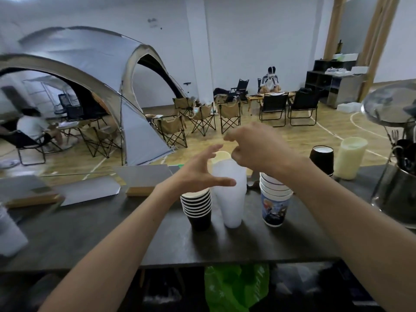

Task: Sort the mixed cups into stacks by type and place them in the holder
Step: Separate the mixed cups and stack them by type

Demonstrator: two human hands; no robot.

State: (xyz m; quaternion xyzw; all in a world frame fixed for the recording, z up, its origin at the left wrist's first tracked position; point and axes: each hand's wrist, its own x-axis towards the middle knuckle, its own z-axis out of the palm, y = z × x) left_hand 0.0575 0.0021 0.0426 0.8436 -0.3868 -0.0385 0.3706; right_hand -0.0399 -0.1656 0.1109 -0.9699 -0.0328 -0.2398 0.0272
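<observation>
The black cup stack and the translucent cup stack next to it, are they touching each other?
Cannot tell. In the head view the black cup stack and the translucent cup stack stand very close, and the left hand hides their upper parts, so no gap or contact shows plainly.

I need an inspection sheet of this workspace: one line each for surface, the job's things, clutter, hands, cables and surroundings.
Surface: dark table, mostly bare at the front.
Job's things: upright black cup stack, translucent cup stack and printed cup stack in a row; upside-down black cups and cream cups at the far right; a holder cannot be identified.
Clutter: metal utensil pot at right; flat grey boards at left.
Hands: left hand open beside the translucent stack; right hand curled above it, holding nothing visible.
Cables: nothing seen.
Surroundings: tent, folding chairs, seated people behind; green bag under the table.
</observation>
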